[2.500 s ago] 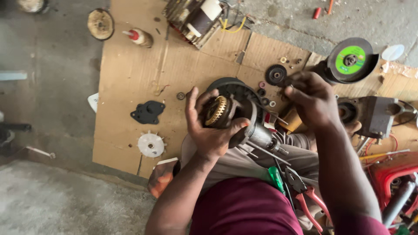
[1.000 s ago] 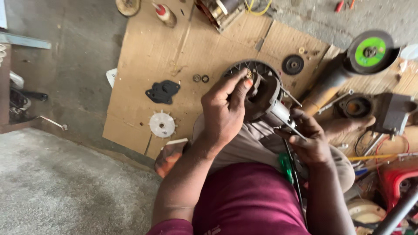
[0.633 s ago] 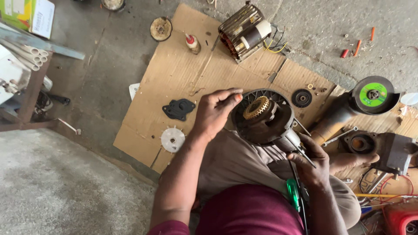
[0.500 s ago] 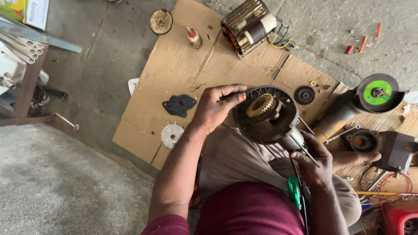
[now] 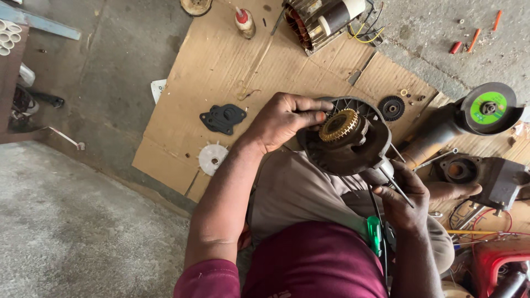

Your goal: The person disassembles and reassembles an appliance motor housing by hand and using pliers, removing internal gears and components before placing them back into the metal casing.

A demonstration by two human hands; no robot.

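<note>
- You are pinching the brass gear [image 5: 338, 124] with your left hand [image 5: 279, 118] atop the dark motor housing [image 5: 345, 144], over your lap beside the cardboard sheet's [image 5: 221, 60] near edge.
- Your right hand [image 5: 406, 201] is gripping the shaft end [image 5: 395, 185]; a loosening grip there is risking the housing tipping off your lap.

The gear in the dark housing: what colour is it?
Brass-gold gear, seen in the head view.
</note>
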